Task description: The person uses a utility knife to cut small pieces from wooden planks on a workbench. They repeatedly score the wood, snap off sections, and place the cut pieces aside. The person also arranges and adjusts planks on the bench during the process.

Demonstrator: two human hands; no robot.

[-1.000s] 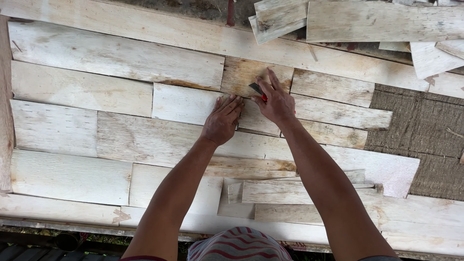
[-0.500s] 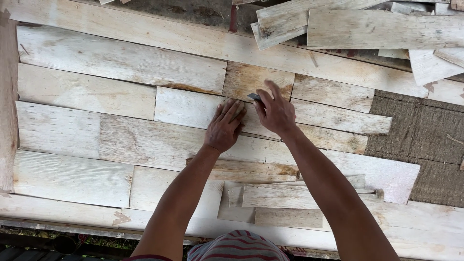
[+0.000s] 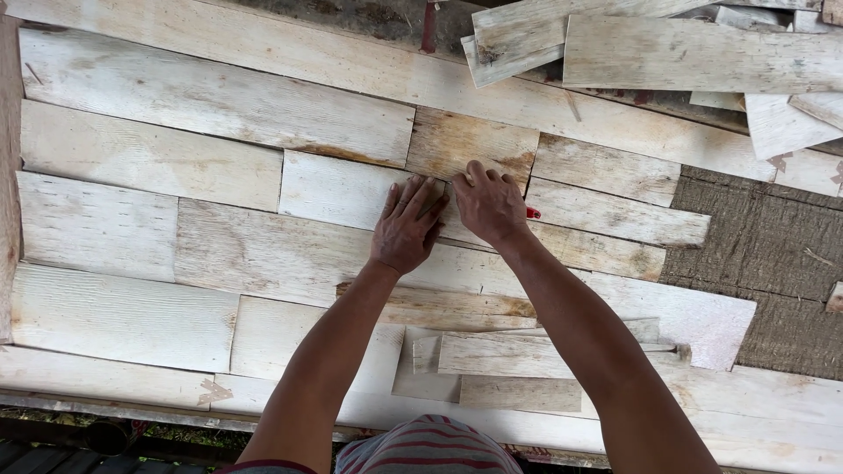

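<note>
Both hands press the pale whitewashed wooden slat (image 3: 351, 189): left hand (image 3: 406, 226) flat, right hand (image 3: 489, 204) at three o'clock apparently gripping a small red-handled tool (image 3: 532, 212).

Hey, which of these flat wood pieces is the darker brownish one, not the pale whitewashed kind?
The short tan-brown piece just above the fingertips of the right hand. Its neighbours on both sides are pale, whitish boards; this one is shorter and shows warm brown grain.

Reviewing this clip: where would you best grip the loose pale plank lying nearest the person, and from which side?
Take the loose plank by its left end, from above and from the left. It lies flat on top of other boards, so its edges stand proud there, while the right forearm crosses over its right part. The left hand is the freer one.
</note>
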